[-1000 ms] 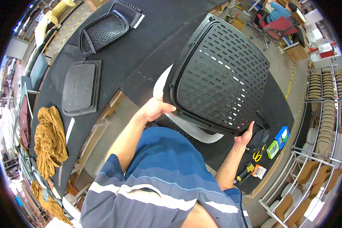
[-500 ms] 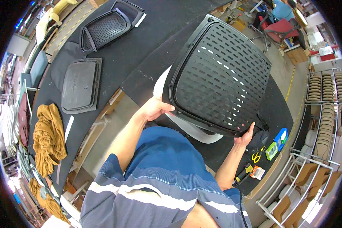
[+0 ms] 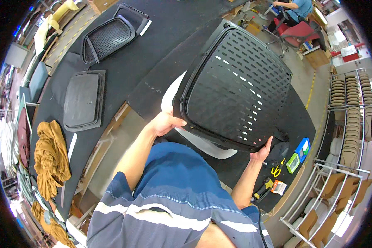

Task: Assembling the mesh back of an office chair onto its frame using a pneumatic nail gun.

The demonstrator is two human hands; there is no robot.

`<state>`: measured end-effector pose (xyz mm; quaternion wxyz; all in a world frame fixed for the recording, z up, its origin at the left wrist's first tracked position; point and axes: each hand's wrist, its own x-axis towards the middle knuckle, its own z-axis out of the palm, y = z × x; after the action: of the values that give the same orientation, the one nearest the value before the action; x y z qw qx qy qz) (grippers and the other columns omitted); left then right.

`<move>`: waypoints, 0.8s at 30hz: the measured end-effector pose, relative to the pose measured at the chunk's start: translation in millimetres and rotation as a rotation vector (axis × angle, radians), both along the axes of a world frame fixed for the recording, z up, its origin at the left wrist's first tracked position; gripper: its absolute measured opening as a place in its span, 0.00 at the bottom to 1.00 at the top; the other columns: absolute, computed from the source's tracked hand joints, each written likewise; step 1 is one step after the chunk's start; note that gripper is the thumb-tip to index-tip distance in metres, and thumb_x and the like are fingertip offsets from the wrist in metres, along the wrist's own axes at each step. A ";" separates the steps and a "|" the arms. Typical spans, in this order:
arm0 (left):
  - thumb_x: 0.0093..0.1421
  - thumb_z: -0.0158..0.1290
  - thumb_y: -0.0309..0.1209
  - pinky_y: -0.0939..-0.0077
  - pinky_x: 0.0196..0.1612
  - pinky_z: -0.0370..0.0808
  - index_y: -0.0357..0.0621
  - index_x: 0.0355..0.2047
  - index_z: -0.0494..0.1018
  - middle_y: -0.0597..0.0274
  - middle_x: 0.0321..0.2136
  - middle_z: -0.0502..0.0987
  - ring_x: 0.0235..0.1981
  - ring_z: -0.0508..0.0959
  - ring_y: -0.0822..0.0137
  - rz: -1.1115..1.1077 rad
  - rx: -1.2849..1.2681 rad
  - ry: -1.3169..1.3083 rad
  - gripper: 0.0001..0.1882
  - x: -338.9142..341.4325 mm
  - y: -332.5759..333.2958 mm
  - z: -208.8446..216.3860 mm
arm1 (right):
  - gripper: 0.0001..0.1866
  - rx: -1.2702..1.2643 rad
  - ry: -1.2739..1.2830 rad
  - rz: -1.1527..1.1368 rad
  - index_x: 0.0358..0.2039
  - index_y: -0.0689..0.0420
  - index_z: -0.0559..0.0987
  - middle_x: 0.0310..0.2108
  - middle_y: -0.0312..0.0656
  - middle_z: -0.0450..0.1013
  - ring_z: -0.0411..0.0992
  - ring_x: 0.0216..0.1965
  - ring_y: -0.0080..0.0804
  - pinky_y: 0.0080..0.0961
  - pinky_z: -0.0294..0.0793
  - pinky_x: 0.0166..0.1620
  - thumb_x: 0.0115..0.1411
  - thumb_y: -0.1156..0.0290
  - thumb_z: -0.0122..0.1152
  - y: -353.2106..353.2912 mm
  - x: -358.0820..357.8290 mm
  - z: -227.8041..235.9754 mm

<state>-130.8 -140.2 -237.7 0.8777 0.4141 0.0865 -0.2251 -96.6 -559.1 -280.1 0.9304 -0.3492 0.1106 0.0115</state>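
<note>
The left hand (image 3: 167, 123) is clamped on the near left rim of a black panel (image 3: 235, 91), its thumb over the edge and its fingers mostly hidden beneath. The right hand (image 3: 262, 152) grips the same panel at its near right corner, thumb up along the side; its fingers are largely out of sight. The panel lies between the two hands and reaches away beyond them, with rows of slots across much of it; a bent line of these shows white. Whether it touches what lies below cannot be told.

Under the panel, a curved white piece (image 3: 211, 149) shows just beside the left hand and runs toward the right one. The dark surface (image 3: 165, 53) spreads beyond the left hand. Well to the left of that hand are a grey panel (image 3: 80, 101) and, nearer the person, a heap of mustard cloth (image 3: 51, 161); farther beyond lies a black mesh frame (image 3: 109, 41).

Near the right hand, on its right, are yellow-handled scissors (image 3: 277, 170), a green box (image 3: 293, 163) and a blue box (image 3: 306, 142). Closer to the person than that hand sits an orange-and-white packet (image 3: 279, 188).
</note>
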 end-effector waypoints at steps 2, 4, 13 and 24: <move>0.50 0.58 0.15 0.65 0.45 0.77 0.37 0.51 0.71 0.56 0.43 0.78 0.41 0.79 0.61 -0.001 -0.002 0.035 0.26 0.4 -1.2 -0.3 | 0.26 0.001 0.050 -0.057 0.58 0.57 0.70 0.57 0.42 0.70 0.69 0.56 0.40 0.40 0.69 0.58 0.69 0.52 0.45 3.7 -1.4 -0.2; 0.50 0.58 0.16 0.66 0.46 0.77 0.38 0.51 0.71 0.56 0.43 0.78 0.41 0.79 0.62 -0.004 -0.001 0.029 0.26 0.8 -2.2 2.9 | 0.26 -0.003 0.077 -0.074 0.59 0.57 0.70 0.57 0.42 0.69 0.68 0.57 0.41 0.41 0.67 0.59 0.68 0.52 0.45 -4.7 -1.5 -10.4; 0.50 0.58 0.16 0.67 0.49 0.75 0.39 0.51 0.72 0.58 0.43 0.79 0.42 0.79 0.63 -0.039 0.016 0.036 0.26 1.4 -4.4 -0.7 | 0.27 0.055 0.014 -0.034 0.59 0.56 0.70 0.57 0.42 0.69 0.68 0.57 0.41 0.42 0.67 0.60 0.68 0.51 0.45 -2.1 -6.9 -6.8; 0.50 0.58 0.16 0.69 0.48 0.75 0.37 0.52 0.70 0.56 0.42 0.79 0.41 0.79 0.63 -0.072 0.020 0.042 0.27 8.8 -5.9 -7.5 | 0.26 0.080 0.031 -0.029 0.58 0.56 0.70 0.56 0.42 0.70 0.69 0.56 0.42 0.44 0.68 0.59 0.67 0.51 0.47 -4.6 -7.8 -11.3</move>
<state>-122.0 -146.1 -245.2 0.8628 0.4209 0.0923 -0.2642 -104.5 -563.7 -291.5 0.9419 -0.3097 0.1297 0.0078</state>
